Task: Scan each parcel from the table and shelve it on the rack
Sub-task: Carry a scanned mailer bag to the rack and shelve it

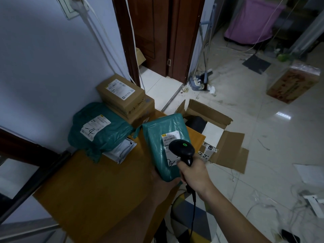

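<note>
The parcel (164,146) under the scanner (182,149) is wrapped in smooth, faintly shiny teal plastic film with a matt white paper label. The scanner is black plastic, semi-glossy. At ten o'clock lies a second teal bag (100,130), crinkled, atop a grey glossy mailer (121,151). Behind, matt brown cardboard boxes (122,99). The surface (91,190) looks matt ochre. Floor tiles (263,137) gleam.

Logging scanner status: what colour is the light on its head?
Green, on the black scanner; head view shows it.
</note>
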